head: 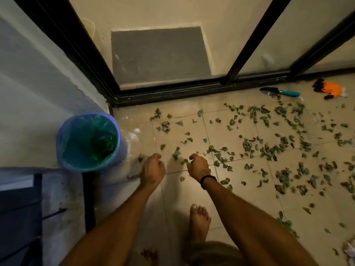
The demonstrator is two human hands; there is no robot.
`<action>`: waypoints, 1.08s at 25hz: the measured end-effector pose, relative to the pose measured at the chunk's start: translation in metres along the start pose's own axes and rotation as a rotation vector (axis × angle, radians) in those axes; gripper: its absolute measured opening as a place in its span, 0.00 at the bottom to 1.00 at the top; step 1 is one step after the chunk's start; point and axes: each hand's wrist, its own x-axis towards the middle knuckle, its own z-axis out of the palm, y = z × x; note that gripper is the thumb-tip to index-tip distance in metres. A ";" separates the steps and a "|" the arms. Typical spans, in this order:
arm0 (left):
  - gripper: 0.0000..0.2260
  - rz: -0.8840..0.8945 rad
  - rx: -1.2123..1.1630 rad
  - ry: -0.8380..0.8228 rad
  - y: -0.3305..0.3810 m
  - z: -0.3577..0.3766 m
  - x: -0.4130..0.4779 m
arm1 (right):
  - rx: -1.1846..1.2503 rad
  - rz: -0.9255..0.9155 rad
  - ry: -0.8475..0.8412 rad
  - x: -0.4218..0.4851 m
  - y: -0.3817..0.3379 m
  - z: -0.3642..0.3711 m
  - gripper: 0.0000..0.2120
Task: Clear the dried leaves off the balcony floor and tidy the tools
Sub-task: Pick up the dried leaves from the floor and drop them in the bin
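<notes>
In the head view, closest to the lens are two bare forearms and a bare foot [198, 221] at 6 o'clock on the tiled floor [178, 198]. Just past them the left hand [153, 167] and the right hand [198, 167], the latter with a dark wristband [208, 180], hover low over the tiles, both with fingers curled in. Whether either holds leaves I cannot tell, though one leaf lies right at the right hand's fingertips. The job looks barely begun: the dried leaves [269, 148] lie scattered from 12 round to 4 o'clock of the hands, thickest at 3. Only a little greenery seems to show inside the lined bin [117, 131], which stands at 10 o'clock against the wall. The tools are untidied: the trowel [279, 91] and the orange gloves [330, 89] lie at 2 o'clock beside the door track [172, 93]. Nothing blocks the way from hands to bin. The glass door [297, 45] at 12 o'clock, with a grey mat [159, 52] behind it, hems the leaves in
</notes>
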 end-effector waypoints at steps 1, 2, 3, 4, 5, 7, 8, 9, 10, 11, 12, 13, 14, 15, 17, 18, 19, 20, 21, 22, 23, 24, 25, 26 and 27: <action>0.15 0.061 0.023 0.011 -0.007 0.019 0.018 | -0.020 -0.028 -0.009 0.018 0.009 0.015 0.19; 0.18 0.087 0.055 0.033 -0.012 0.037 0.030 | -0.060 -0.048 -0.020 0.033 0.016 0.026 0.22; 0.20 0.109 0.073 0.087 -0.018 0.058 0.049 | -0.066 -0.078 -0.007 0.054 0.025 0.039 0.24; 0.23 0.119 0.107 0.154 -0.019 0.072 0.059 | -0.083 -0.086 0.000 0.071 0.030 0.048 0.26; 0.24 0.187 0.136 0.229 -0.028 0.093 0.072 | -0.102 -0.119 0.023 0.093 0.037 0.059 0.28; 0.26 0.345 0.178 0.283 -0.048 0.116 0.091 | -0.152 -0.210 0.131 0.123 0.043 0.067 0.30; 0.26 0.419 0.178 0.276 -0.056 0.121 0.104 | -0.145 -0.269 0.221 0.136 0.043 0.066 0.28; 0.25 0.470 0.174 0.286 -0.062 0.126 0.121 | -0.123 -0.323 0.321 0.149 0.047 0.064 0.25; 0.23 0.495 0.145 0.324 -0.063 0.127 0.140 | -0.091 -0.360 0.420 0.159 0.049 0.061 0.21; 0.22 0.521 0.124 0.362 -0.062 0.125 0.159 | -0.063 -0.391 0.509 0.167 0.053 0.059 0.19; 0.21 0.546 0.130 0.400 -0.061 0.121 0.177 | -0.053 -0.395 0.561 0.174 0.056 0.056 0.17; 0.19 0.590 0.164 0.430 -0.059 0.116 0.195 | -0.059 -0.391 0.573 0.181 0.060 0.051 0.17; 0.19 0.632 0.217 0.462 -0.056 0.110 0.210 | -0.084 -0.376 0.554 0.188 0.063 0.044 0.16; 0.19 0.664 0.247 0.491 -0.052 0.102 0.224 | -0.109 -0.358 0.522 0.198 0.063 0.036 0.16; 0.18 0.575 0.147 0.555 -0.043 0.089 0.242 | -0.123 -0.280 0.443 0.217 0.053 0.017 0.17; 0.18 0.499 0.090 0.582 -0.040 0.085 0.242 | -0.102 -0.235 0.415 0.223 0.046 0.011 0.17; 0.19 0.451 0.068 0.588 -0.042 0.085 0.238 | -0.083 -0.213 0.407 0.228 0.039 0.012 0.18; 0.19 0.436 0.078 0.579 -0.048 0.088 0.233 | -0.077 -0.212 0.399 0.230 0.031 0.017 0.18; 0.20 0.460 0.125 0.548 -0.056 0.091 0.231 | -0.077 -0.230 0.391 0.234 0.023 0.024 0.19; 0.21 0.495 0.185 0.514 -0.063 0.094 0.234 | -0.089 -0.257 0.370 0.235 0.014 0.030 0.21; 0.22 0.527 0.235 0.476 -0.066 0.093 0.239 | -0.103 -0.292 0.356 0.238 0.004 0.034 0.22; 0.23 0.548 0.257 0.448 -0.066 0.090 0.246 | -0.125 -0.325 0.345 0.243 -0.006 0.036 0.22; 0.24 0.554 0.270 0.433 -0.063 0.088 0.252 | -0.138 -0.362 0.340 0.249 -0.015 0.037 0.23; 0.24 0.546 0.265 0.424 -0.058 0.087 0.255 | -0.145 -0.387 0.333 0.254 -0.023 0.039 0.23; 0.24 0.531 0.243 0.432 -0.055 0.087 0.256 | -0.132 -0.405 0.331 0.259 -0.030 0.041 0.21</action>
